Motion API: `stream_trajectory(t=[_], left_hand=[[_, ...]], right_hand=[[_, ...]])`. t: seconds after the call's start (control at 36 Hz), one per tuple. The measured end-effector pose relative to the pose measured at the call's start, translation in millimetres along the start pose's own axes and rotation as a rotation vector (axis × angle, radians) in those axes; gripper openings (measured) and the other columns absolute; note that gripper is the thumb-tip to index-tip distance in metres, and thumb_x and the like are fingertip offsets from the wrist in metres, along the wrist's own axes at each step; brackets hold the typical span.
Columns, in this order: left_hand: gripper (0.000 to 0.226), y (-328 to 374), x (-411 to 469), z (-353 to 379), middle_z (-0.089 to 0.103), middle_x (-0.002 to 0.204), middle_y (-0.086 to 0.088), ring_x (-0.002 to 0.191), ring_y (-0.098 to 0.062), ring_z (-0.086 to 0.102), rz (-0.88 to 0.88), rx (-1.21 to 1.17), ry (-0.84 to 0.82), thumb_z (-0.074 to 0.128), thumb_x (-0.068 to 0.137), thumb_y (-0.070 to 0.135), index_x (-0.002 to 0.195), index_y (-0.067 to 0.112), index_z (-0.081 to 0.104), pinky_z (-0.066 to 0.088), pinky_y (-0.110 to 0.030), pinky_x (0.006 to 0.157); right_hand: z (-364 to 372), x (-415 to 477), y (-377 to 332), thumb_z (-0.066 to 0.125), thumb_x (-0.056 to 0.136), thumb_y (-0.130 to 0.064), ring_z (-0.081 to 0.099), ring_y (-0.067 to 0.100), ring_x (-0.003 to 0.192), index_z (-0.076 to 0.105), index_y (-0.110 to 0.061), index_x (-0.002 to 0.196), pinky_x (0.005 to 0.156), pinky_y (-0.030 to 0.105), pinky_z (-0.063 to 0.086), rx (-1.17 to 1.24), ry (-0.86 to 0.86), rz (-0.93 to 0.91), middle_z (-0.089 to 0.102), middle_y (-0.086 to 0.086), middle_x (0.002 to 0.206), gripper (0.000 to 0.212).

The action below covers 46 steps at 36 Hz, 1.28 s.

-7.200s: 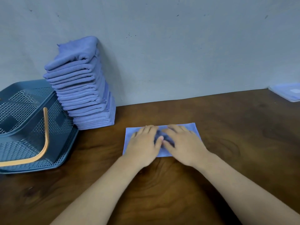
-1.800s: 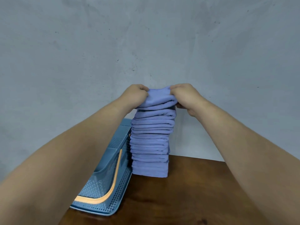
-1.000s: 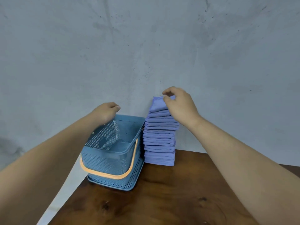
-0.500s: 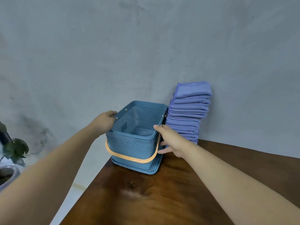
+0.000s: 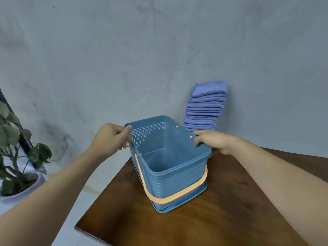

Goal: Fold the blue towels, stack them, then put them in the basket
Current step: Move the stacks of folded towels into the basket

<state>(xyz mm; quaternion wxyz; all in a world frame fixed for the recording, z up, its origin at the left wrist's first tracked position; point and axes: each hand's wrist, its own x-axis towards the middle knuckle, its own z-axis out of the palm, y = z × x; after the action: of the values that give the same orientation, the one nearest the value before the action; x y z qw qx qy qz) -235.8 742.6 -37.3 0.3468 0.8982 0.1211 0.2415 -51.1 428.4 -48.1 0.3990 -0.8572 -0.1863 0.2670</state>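
Observation:
A blue perforated basket [image 5: 179, 180] with an orange handle [image 5: 170, 198] hanging down around its front stands upright and empty on the brown wooden table [image 5: 221, 219]. My left hand [image 5: 111, 137] grips its left rim. The basket's right rim is held by my right hand [image 5: 213, 141]. Behind the basket, a tall stack of folded blue towels [image 5: 206, 107] leans against the grey wall.
The table's left corner [image 5: 78, 228] lies just below and left of the basket, which stands near that edge. A potted plant [image 5: 16, 150] stands on the floor at the far left. The grey wall [image 5: 159, 50] rises right behind the towels.
The basket has come toward me and turned, away from the towel stack. My right hand has shifted from the basket's front to its right rim. The view has dropped lower.

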Motion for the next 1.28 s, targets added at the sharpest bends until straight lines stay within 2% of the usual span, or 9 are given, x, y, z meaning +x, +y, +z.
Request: stream_trajectory(t=[0.08, 0.19, 0.33, 0.53, 0.61, 0.72, 0.97, 1.14, 1.28], left_hand=[[0.020, 5.5, 14.2, 1.0, 0.076, 0.100, 0.012, 0.097, -0.012, 0.069, 0.073, 0.112, 0.025, 0.060, 0.104, 0.043, 0.103, 0.030, 0.075, 0.053, -0.035, 0.088], [0.056, 22.4, 32.7, 16.9, 0.050, 0.159, 0.004, 0.145, -0.023, 0.047, -0.053, 0.302, -0.208, 0.045, 0.107, 0.058, 0.156, 0.032, 0.045, 0.036, -0.041, 0.115], [0.055, 44.1, 23.6, 35.0, 0.077, 0.098, -0.001, 0.097, -0.026, 0.072, -0.051, 0.282, -0.188, 0.037, 0.108, 0.056, 0.101, 0.020, 0.078, 0.056, -0.040, 0.085], [0.056, 82.9, -12.5, 57.7, 0.073, 0.062, -0.004, 0.057, -0.021, 0.072, 0.049, 0.134, -0.311, 0.053, 0.108, 0.047, 0.070, 0.012, 0.075, 0.059, -0.032, 0.067], [0.040, 92.8, -15.9, 74.8, 0.072, 0.066, 0.005, 0.064, -0.012, 0.067, 0.172, 0.197, -0.207, 0.060, 0.103, 0.047, 0.075, 0.021, 0.071, 0.053, -0.032, 0.069], [0.014, 107.5, -18.5, 98.5, 0.073, 0.087, 0.013, 0.074, 0.004, 0.063, 0.210, 0.070, -0.334, 0.063, 0.104, 0.044, 0.101, 0.031, 0.070, 0.046, -0.026, 0.072], [0.036, 112.8, -8.4, 129.9, 0.073, 0.085, 0.013, 0.085, -0.007, 0.067, 0.236, 0.202, -0.370, 0.046, 0.109, 0.048, 0.085, 0.030, 0.067, 0.053, -0.034, 0.084], [0.031, 120.2, 56.8, 123.6, 0.075, 0.098, 0.008, 0.094, -0.017, 0.072, 0.098, 0.064, -0.275, 0.048, 0.109, 0.044, 0.098, 0.025, 0.071, 0.059, -0.039, 0.077], [0.040, 141.8, 134.2, 124.6, 0.070, 0.113, -0.001, 0.102, -0.019, 0.068, -0.057, -0.148, -0.202, 0.050, 0.107, 0.052, 0.114, 0.017, 0.068, 0.060, -0.040, 0.075]], right_hand=[[-15.7, -5.6, 3.6, 0.063, 0.077, -0.013, 0.075, 0.035, 0.100, 0.069, -0.053, 0.124, 0.081, 0.046, 0.057, -0.136, 0.024, -0.051, 0.078, 0.008, 0.116, 0.062], [-29.1, -13.6, 1.4, 0.060, 0.078, -0.009, 0.075, 0.024, 0.095, 0.061, -0.056, 0.133, 0.080, 0.039, 0.063, -0.399, 0.045, -0.087, 0.077, -0.004, 0.116, 0.073], [-49.7, -37.9, 13.0, 0.057, 0.089, 0.006, 0.068, 0.019, 0.114, 0.058, -0.045, 0.145, 0.099, 0.035, 0.057, -0.561, 0.029, -0.116, 0.070, -0.011, 0.128, 0.076], [-94.3, -79.0, 50.6, 0.058, 0.095, 0.004, 0.066, 0.003, 0.114, 0.056, -0.046, 0.145, 0.096, 0.013, 0.048, -0.668, -0.045, -0.118, 0.067, -0.027, 0.125, 0.071], [-103.1, -97.0, 57.2, 0.062, 0.099, 0.001, 0.063, -0.005, 0.111, 0.056, -0.044, 0.148, 0.088, 0.001, 0.042, -0.668, -0.095, -0.132, 0.065, -0.031, 0.126, 0.067], [-106.3, -112.7, 67.1, 0.064, 0.100, -0.002, 0.062, -0.015, 0.111, 0.057, -0.046, 0.147, 0.102, 0.014, 0.046, -0.621, -0.139, -0.122, 0.063, -0.043, 0.121, 0.065], [-112.4, -116.6, 69.9, 0.066, 0.105, -0.021, 0.065, 0.011, 0.127, 0.050, -0.040, 0.154, 0.112, 0.031, 0.049, -0.412, -0.252, -0.142, 0.069, -0.010, 0.137, 0.055], [-135.8, -86.4, 30.7, 0.054, 0.106, -0.052, 0.071, 0.018, 0.115, 0.061, -0.039, 0.129, 0.099, 0.045, 0.060, -0.135, 0.056, -0.109, 0.067, -0.008, 0.131, 0.027], [-163.3, -31.2, -4.4, 0.054, 0.105, -0.057, 0.068, 0.031, 0.116, 0.053, -0.013, 0.142, 0.096, 0.052, 0.060, 0.283, 0.221, -0.010, 0.063, 0.012, 0.136, 0.057]])
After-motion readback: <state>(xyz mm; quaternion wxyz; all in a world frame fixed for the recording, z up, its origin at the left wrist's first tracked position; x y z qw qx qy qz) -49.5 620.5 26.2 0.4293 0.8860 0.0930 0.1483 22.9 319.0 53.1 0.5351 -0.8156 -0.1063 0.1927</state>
